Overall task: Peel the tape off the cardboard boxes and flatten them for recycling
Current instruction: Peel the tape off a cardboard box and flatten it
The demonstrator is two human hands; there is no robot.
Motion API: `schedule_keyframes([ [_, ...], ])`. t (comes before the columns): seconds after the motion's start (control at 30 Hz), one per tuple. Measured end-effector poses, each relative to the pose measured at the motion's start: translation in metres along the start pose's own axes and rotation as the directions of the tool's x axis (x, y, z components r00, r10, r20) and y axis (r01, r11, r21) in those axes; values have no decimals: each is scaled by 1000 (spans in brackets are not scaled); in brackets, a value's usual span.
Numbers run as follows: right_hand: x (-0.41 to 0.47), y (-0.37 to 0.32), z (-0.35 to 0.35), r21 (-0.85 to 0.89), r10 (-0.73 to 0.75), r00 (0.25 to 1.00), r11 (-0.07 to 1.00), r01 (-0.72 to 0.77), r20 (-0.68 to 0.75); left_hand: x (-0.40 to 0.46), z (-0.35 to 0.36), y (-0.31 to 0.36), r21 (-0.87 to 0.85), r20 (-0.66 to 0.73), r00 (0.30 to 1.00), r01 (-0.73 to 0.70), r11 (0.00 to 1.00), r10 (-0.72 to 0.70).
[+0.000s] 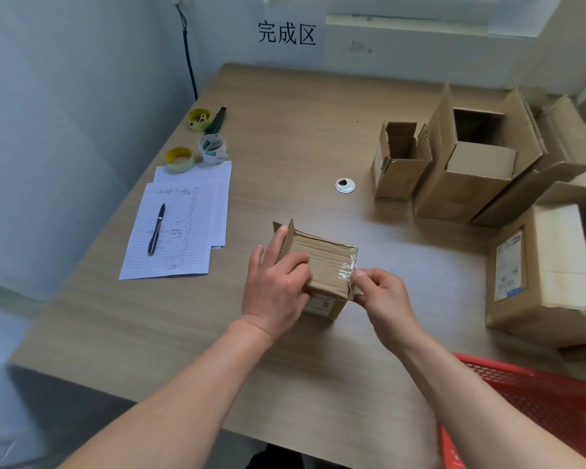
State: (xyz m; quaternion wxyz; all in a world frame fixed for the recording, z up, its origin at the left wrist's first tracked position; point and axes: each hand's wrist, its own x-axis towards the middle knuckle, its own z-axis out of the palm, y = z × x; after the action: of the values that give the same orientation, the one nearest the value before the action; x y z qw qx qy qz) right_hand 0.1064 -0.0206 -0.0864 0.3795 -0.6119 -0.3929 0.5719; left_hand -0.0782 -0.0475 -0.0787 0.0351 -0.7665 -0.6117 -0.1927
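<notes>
Small cardboard box (322, 265) on table (285, 130), left hand (278, 282) gripping it, right hand (383, 296) pinching clear tape (347, 269) at its corner.

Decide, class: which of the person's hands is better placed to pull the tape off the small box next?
The right hand: it already pinches the clear tape at the small box corner, while the left hand steadies the box.

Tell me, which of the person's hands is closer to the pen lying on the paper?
Left. The left hand holds the small box's near-left side, on the pen's side; the right hand pinches clear tape at the box's right corner, farther away.
</notes>
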Motion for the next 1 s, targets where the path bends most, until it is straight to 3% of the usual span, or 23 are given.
schedule_keyframes([
  [0.13,-4,4,1,35,-14,1000,999,15,-14,5,-5,-7,2,78,997,20,1000,-21],
  [0.27,-12,8,7,-16,-43,991,999,42,-130,15,-17,-3,30,201,971,128,991,-131],
  [0.43,-11,3,4,-106,-58,986,994,42,-156,34,-26,22,219,389,868,240,946,-310],
  [0.57,-9,3,0,-137,-52,989,990,32,-139,46,-34,21,229,448,820,279,933,-356],
  [0.7,-10,-2,-6,-209,-83,991,976,60,-104,48,-28,26,293,327,892,219,931,-313],
  [0.8,-7,-12,-10,-292,-175,976,947,131,-130,45,-13,27,114,252,935,225,968,-247],
  [0.87,2,-19,-11,-448,-283,950,872,198,-130,41,-3,27,-14,188,966,183,983,-177],
  [1.0,19,-26,-11,-649,-328,941,736,194,-90,33,10,25,-92,91,984,161,983,-152],
])
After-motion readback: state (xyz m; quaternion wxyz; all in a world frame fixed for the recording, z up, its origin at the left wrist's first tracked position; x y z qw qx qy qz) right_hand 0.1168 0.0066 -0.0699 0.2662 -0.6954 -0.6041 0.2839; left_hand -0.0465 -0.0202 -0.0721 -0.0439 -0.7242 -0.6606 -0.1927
